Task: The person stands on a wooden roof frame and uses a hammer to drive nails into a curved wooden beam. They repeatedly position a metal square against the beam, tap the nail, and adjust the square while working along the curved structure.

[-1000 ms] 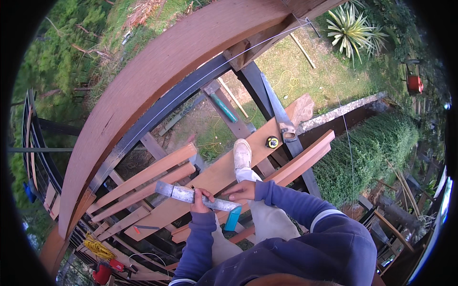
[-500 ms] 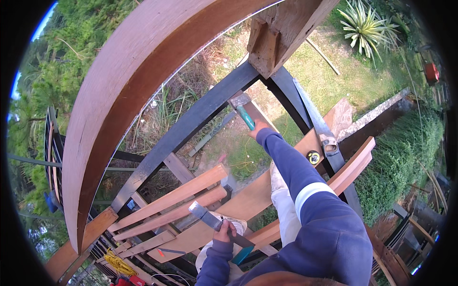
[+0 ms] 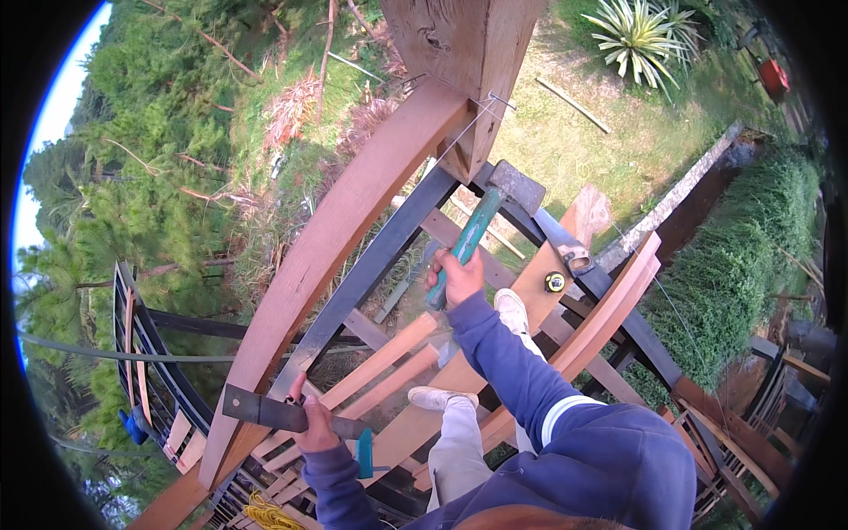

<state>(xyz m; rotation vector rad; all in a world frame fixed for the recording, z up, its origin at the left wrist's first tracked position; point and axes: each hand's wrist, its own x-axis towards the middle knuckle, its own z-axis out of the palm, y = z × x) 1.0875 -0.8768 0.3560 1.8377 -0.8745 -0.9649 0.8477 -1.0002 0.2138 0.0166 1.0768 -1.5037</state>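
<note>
1. Grips a hammer (image 3: 474, 231) in the right hand (image 3: 459, 278), near the middle of the scene, with fingers closed around the lower part of its green handle.
2. Points the blocky grey hammer head toward the far side, just right of a thick wooden post (image 3: 450, 53); cannot tell whether touching the dark frame (image 3: 382, 257) behind it in view.
3. Holds a flat dark metal tool (image 3: 269, 412) in the left hand (image 3: 316, 428), at near left, with fingers curled around its middle, one end reaching left across a curved wooden beam (image 3: 334, 238) in view, and a teal part on the right.
4. Stands with one pale shoe (image 3: 511, 309) on a wide plank (image 3: 533, 272), the other (image 3: 439, 398) nearer and farther left, close to the ends of two narrow boards (image 3: 389, 353).
5. Has a tape measure (image 3: 554, 282) lying on the plank, right of the farther shoe, with a handsaw (image 3: 558, 237) just beyond, on the right.
6. Includes yellow rope (image 3: 269, 514) at near left, a green hedge (image 3: 715, 283) at right and a spiky plant (image 3: 636, 44) at far right.
</note>
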